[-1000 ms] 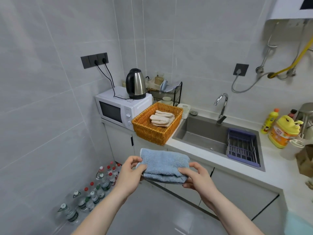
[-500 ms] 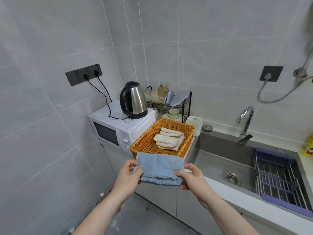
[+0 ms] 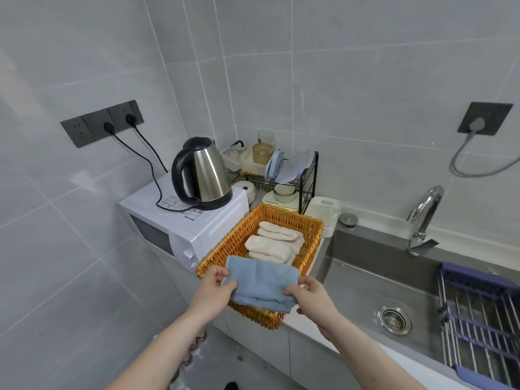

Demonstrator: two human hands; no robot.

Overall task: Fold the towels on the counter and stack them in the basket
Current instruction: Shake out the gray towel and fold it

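Observation:
A folded blue towel (image 3: 261,285) hangs between my hands over the near end of the orange wicker basket (image 3: 225,249). My left hand (image 3: 213,291) pinches its left edge, thumb on top. Its right edge is gripped by my right hand (image 3: 312,296). Deeper in the basket lie folded cream towels (image 3: 274,244), stacked toward the far right side. The basket stands on the white counter between the microwave and the sink.
A white microwave (image 3: 180,229) with a steel kettle (image 3: 205,175) on top stands left of the basket. Behind the basket is a black dish rack (image 3: 306,175) and a white box (image 3: 323,212). Right lies the steel sink (image 3: 380,282) with tap (image 3: 425,215) and purple drain rack (image 3: 478,313).
I have moved closer to the counter. Both hands have carried the blue towel forward, from in front of the cabinet to over the basket's near end.

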